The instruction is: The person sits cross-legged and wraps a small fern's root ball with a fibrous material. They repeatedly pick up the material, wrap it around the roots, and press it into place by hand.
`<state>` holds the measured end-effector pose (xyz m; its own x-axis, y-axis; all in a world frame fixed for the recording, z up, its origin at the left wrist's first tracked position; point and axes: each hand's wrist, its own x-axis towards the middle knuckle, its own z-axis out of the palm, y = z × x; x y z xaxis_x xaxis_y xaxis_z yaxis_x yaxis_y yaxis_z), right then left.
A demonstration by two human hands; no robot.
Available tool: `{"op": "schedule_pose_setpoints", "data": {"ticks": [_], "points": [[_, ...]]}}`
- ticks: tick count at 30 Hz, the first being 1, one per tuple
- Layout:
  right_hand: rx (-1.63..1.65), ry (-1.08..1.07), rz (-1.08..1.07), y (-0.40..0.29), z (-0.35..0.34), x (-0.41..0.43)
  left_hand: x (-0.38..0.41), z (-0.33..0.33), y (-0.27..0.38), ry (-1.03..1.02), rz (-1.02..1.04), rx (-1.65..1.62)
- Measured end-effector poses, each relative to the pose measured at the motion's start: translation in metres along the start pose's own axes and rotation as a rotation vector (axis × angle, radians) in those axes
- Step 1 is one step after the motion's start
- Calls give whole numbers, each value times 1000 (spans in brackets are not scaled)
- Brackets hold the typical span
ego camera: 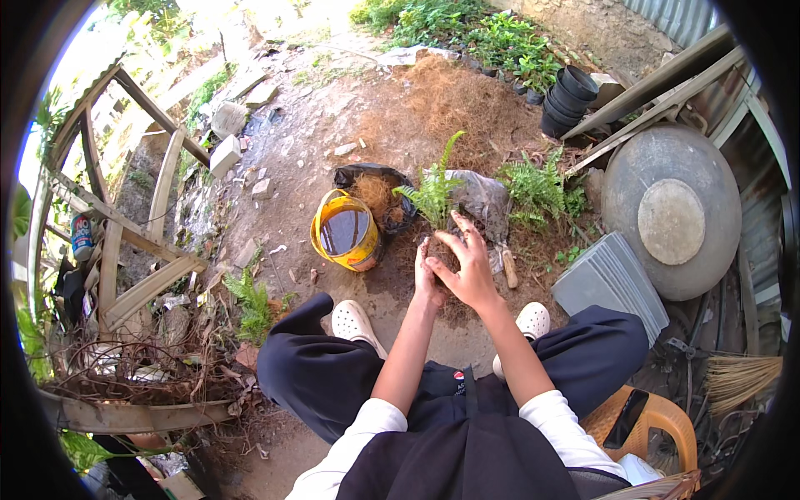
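Note:
A green fern [437, 194] stands upright at the centre, its fronds rising just beyond my hands. My left hand [426, 275], soiled at the fingers, is held on edge at the near left side of the fern's base. Close beside it, my right hand [465, 262] has its fingers spread, with dark soil on the fingertips. Brown fibre and soil lie beneath both hands; the fern's base is partly hidden. To the left is a yellow bucket [317, 234] of dark water. Behind it sits a black plastic bag [356, 169] holding brown fibre [374, 192].
A filled plastic sack [484, 197] and a wooden-handled tool [510, 269] lie right of the fern. Farther right are grey tiles [606, 281] and a large round basin [706, 206]. Black pots [569, 100] stand behind. A wooden frame [125, 231] is at left, a phone [627, 417] on a chair [672, 419] at lower right.

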<state>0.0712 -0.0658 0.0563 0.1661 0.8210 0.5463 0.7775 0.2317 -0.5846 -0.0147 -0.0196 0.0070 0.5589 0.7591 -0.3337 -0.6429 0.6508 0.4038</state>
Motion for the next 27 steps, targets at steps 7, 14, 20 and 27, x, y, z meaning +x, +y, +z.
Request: {"op": "schedule_pose_setpoints", "data": {"ticks": [7, 14, 20, 27], "points": [[21, -32, -54, 7, 18, -10, 5, -1, 0, -20, 16, -65], [53, 15, -9, 9, 16, -13, -2, 10, 5, 9, 0, 9], [800, 328, 577, 43, 28, -18, -3, 29, 5, -29, 43, 228], [763, 394, 534, 32, 26, -19, 3, 20, -4, 125, -15, 170]]}}
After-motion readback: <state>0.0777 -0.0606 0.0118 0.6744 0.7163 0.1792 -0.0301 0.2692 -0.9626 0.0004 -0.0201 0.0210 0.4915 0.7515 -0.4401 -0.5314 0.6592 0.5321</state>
